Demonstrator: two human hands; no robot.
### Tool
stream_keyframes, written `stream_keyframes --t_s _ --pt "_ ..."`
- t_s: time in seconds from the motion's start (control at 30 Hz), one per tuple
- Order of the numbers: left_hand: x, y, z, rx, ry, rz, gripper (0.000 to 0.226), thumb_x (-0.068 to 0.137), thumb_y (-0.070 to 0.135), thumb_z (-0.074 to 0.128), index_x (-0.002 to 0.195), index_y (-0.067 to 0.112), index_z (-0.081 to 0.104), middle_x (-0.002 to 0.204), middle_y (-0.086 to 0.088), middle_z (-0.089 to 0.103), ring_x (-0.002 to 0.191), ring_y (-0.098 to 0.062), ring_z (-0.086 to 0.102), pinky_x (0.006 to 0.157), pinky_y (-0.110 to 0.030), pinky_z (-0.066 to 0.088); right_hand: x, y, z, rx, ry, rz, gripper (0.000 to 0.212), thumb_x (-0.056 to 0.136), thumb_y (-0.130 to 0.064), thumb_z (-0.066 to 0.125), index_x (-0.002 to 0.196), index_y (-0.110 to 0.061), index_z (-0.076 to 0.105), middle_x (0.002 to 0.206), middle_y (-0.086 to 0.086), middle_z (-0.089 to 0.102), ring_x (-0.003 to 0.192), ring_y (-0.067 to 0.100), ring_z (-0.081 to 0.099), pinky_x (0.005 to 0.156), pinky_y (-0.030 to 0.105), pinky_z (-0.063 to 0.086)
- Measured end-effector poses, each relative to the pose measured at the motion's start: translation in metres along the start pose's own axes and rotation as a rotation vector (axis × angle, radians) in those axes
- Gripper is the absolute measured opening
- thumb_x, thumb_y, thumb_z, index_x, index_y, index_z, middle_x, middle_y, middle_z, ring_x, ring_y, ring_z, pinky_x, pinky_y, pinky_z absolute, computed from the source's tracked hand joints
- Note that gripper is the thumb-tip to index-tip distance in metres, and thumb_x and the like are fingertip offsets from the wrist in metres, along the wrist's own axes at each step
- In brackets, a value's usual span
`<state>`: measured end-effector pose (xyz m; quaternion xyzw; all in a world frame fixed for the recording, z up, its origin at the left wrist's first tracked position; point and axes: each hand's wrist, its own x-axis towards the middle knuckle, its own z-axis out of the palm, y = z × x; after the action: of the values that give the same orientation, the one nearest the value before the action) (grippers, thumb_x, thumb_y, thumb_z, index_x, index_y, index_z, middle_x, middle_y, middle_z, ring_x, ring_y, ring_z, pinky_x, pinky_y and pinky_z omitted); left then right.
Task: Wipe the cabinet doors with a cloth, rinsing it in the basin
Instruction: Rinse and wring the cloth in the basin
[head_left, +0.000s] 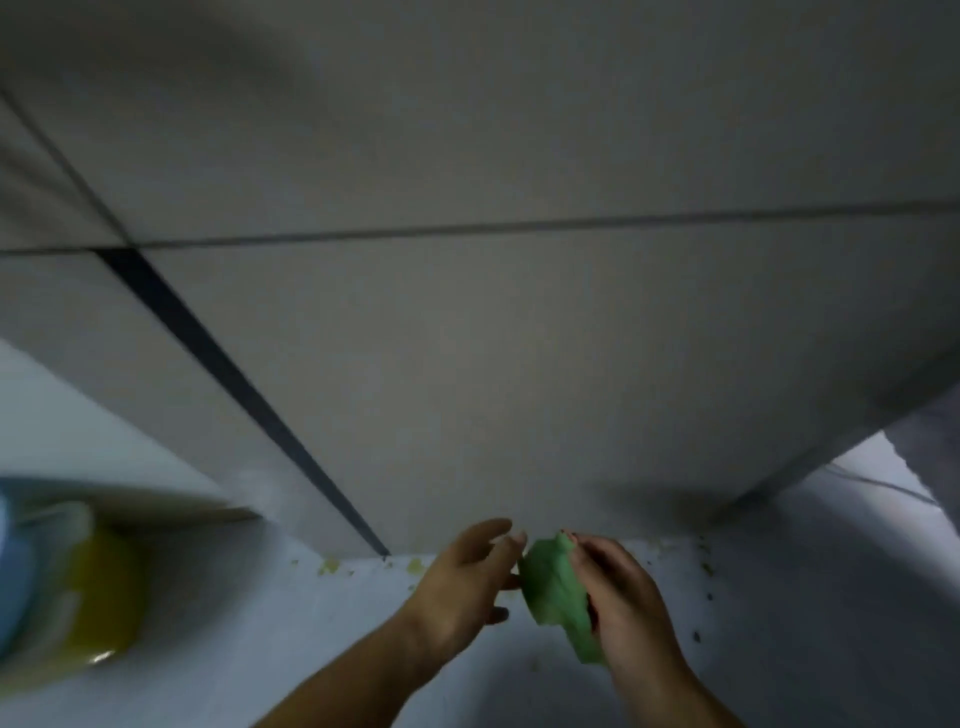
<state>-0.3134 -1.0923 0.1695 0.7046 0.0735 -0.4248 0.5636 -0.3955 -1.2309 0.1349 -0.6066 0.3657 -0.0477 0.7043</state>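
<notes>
A crumpled green cloth (556, 592) hangs low in the middle of the view, just in front of the foot of the grey cabinet doors (519, 364). My right hand (623, 592) grips the cloth from its right side, with the fingers curled over the top. My left hand (467, 577) is beside the cloth on its left, fingers loosely spread, with fingertips at or touching the cloth's edge. The basin (57, 582) is a blurred blue and yellow shape at the left edge.
A dark vertical gap (244, 395) splits two cabinet doors, and a thin horizontal seam crosses above. The pale floor (311, 649) below carries yellowish-green specks (328, 565) along the cabinet's foot. A thin cable (883, 483) lies at the far right.
</notes>
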Motion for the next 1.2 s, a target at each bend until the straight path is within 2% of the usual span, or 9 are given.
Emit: stream_keyframes --t_s 0.1,0.27,0.4,0.53,0.63,0.77,0.87,1.0,1.2 --pt "-0.067 0.031 -0.017 -0.106 0.049 -0.021 0.021 0.101 0.031 0.061 0.116 0.018 0.068 0.105 -0.004 0.075 0.093 -0.017 0.072 0.08 -0.035 0.06 -0.047 -0.068 0.017 -0.141 -0.135 0.004 0.013 0.095 -0.017 0.068 0.088 -0.023 0.077 0.089 -0.001 0.077 0.089 0.018 0.072 0.079 0.035 0.056" --pt "-0.151 0.061 -0.075 -0.22 0.157 -0.078 0.024 0.097 0.029 0.068 0.1 0.007 0.076 0.085 -0.012 0.069 0.078 -0.017 0.066 0.073 -0.032 0.061 -0.105 -0.146 0.076 -0.266 -0.327 -0.018 0.019 0.094 -0.008 0.067 0.085 -0.02 0.078 0.081 -0.002 0.077 0.077 0.006 0.072 0.065 0.017 0.053" --pt "-0.229 0.073 -0.141 -0.431 0.282 -0.011 0.024 0.087 0.028 0.075 0.075 0.011 0.063 0.074 -0.009 0.065 0.074 -0.019 0.064 0.081 -0.035 0.056 -0.154 -0.187 0.154 -0.384 -0.524 -0.039 0.024 0.095 -0.015 0.069 0.087 -0.036 0.079 0.091 -0.007 0.078 0.089 0.011 0.073 0.08 0.03 0.059" --pt "-0.298 0.065 -0.216 -0.654 0.46 0.083 0.024 0.077 0.027 0.076 0.065 0.016 0.059 0.077 -0.013 0.065 0.077 -0.026 0.065 0.084 -0.042 0.056 -0.201 -0.212 0.247 -0.429 -0.687 -0.031 0.016 0.095 -0.018 0.069 0.097 -0.031 0.078 0.095 -0.011 0.077 0.089 0.009 0.073 0.078 0.032 0.062" --pt "-0.329 0.044 -0.276 -0.76 0.555 0.115 0.024 0.087 0.021 0.072 0.074 0.013 0.054 0.076 -0.013 0.064 0.073 -0.026 0.067 0.072 -0.039 0.06 -0.23 -0.209 0.322 -0.475 -0.787 -0.006 0.012 0.094 -0.02 0.071 0.1 -0.029 0.075 0.089 -0.009 0.076 0.086 0.013 0.074 0.077 0.038 0.063" --pt "-0.346 0.008 -0.368 -0.854 0.686 0.125 0.024 0.094 0.02 0.069 0.084 0.012 0.048 0.078 -0.015 0.061 0.073 -0.025 0.067 0.062 -0.035 0.059 -0.258 -0.177 0.426 -0.526 -0.84 0.09 0.012 0.092 -0.027 0.074 0.099 -0.018 0.073 0.095 0.011 0.077 0.084 0.024 0.075 0.073 0.044 0.063" --pt "-0.351 -0.027 -0.452 -0.883 0.716 0.115 0.025 0.097 0.022 0.066 0.085 0.016 0.046 0.081 -0.015 0.061 0.074 -0.024 0.066 0.061 -0.034 0.059 -0.279 -0.141 0.51 -0.497 -0.877 0.274 0.018 0.092 -0.027 0.073 0.101 -0.012 0.073 0.09 0.015 0.077 0.076 0.029 0.073 0.06 0.037 0.057" --pt "-0.344 -0.058 -0.541 -0.924 0.762 0.11 0.022 0.097 0.022 0.066 0.087 0.014 0.048 0.085 -0.013 0.065 0.079 -0.026 0.066 0.059 -0.033 0.058 -0.283 -0.101 0.599 -0.501 -0.904 0.289 0.011 0.093 -0.014 0.071 0.101 -0.007 0.07 0.084 0.013 0.073 0.066 0.021 0.067 0.051 0.029 0.049" --pt "-0.282 -0.106 -0.632 -0.999 0.771 0.043 0.019 0.095 0.019 0.069 0.088 0.012 0.053 0.085 -0.009 0.068 0.077 -0.02 0.069 0.063 -0.034 0.06 -0.237 -0.032 0.694 -0.537 -0.832 0.227 0.014 0.089 -0.012 0.076 0.101 -0.005 0.071 0.095 0.017 0.076 0.084 0.031 0.073 0.072 0.039 0.059"
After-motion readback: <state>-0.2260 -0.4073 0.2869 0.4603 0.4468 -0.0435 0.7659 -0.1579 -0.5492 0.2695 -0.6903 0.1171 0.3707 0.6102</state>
